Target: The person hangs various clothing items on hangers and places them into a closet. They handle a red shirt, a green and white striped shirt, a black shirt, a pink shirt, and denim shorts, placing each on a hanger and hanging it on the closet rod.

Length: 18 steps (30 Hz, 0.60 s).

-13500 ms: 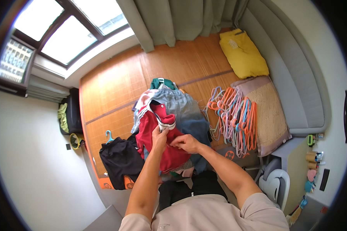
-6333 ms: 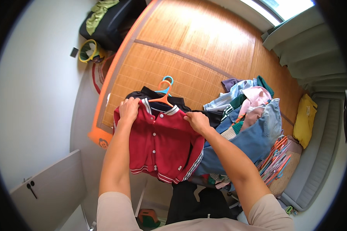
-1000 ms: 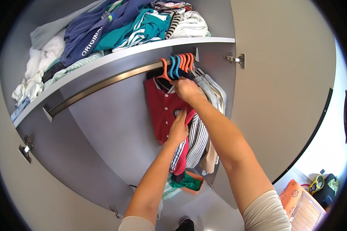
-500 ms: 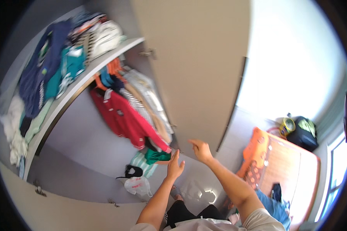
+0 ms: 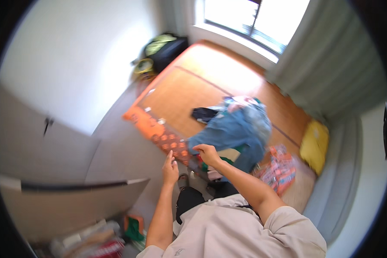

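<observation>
My left hand is raised in front of me with its fingers stretched upward, holding nothing. To its right is my right hand, slightly blurred, its fingers loosely bent and pointing left; nothing shows in it. Both are in the air, and neither visibly touches anything. Beyond my right hand lies a heap of clothes on a bed with an orange-brown mat. Blue jeans make up much of the heap, and a dark garment lies at its left side.
A patterned orange cloth and a yellow pillow lie on the bed's right side. A black bag stands at its far left corner. At lower left is an open cabinet door, with hanging clothes beyond. A grey curtain hangs beside the window.
My view has swung right, from the open wardrobe to the bed. The wardrobe's clothes now sit at the lower left edge. Both hands stay raised and empty.
</observation>
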Tool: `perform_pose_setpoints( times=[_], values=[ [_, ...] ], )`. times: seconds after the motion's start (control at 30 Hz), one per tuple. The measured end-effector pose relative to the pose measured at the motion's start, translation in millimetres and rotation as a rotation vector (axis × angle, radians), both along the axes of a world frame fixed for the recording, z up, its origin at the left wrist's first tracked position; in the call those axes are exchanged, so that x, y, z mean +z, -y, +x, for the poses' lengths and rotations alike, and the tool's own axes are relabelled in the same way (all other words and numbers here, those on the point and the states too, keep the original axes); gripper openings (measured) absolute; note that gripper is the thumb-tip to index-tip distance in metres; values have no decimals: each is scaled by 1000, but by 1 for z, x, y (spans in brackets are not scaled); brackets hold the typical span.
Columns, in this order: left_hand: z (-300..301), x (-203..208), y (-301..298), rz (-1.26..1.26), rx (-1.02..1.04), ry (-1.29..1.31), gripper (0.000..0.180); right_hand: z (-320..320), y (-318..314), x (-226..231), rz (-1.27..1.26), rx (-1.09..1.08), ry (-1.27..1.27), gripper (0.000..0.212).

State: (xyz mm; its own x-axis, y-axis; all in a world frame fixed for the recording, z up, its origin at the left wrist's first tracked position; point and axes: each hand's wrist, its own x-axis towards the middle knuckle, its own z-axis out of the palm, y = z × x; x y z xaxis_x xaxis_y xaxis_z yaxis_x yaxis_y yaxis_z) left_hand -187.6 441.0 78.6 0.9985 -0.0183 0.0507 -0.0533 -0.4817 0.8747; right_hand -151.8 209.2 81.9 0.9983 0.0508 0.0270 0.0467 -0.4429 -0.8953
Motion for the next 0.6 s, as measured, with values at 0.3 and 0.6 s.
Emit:
perform_pose_setpoints(
  times=[0.3, 0.6],
  values=[
    [78, 1, 168, -6, -819, -22, 52, -129, 122, -1, 12, -801, -165, 31],
    [23, -22, 326, 154, -1253, -87, 51, -250, 157, -51, 265, -1319, -298, 24]
  ],
)
